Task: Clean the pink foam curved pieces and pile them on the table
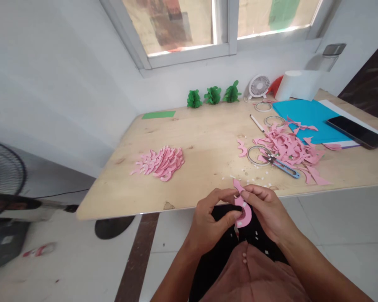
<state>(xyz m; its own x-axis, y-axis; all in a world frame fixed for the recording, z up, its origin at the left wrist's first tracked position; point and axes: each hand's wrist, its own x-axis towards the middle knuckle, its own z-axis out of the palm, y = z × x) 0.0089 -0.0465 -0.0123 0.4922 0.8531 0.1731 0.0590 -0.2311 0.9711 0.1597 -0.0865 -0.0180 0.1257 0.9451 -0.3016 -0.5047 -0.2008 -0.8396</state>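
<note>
A curved pink paper piece (244, 210) is pinched just off the counter's (189, 197) near edge, the fingers of the left hand (208, 224) and right hand (267, 209) closed on its ends. Shaping seems to be in hand; a light grip is called for, lest it be torn.

Both hands (239, 214) pinch pink paper piece (244, 209) before wooden table (201, 142).

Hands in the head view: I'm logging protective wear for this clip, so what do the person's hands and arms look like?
The left hand and right hand are bare: no gloves, and no rings, watch or bracelet that I can see. The left forearm and right forearm are uncovered as well, with no sleeve reaching into view.
</note>
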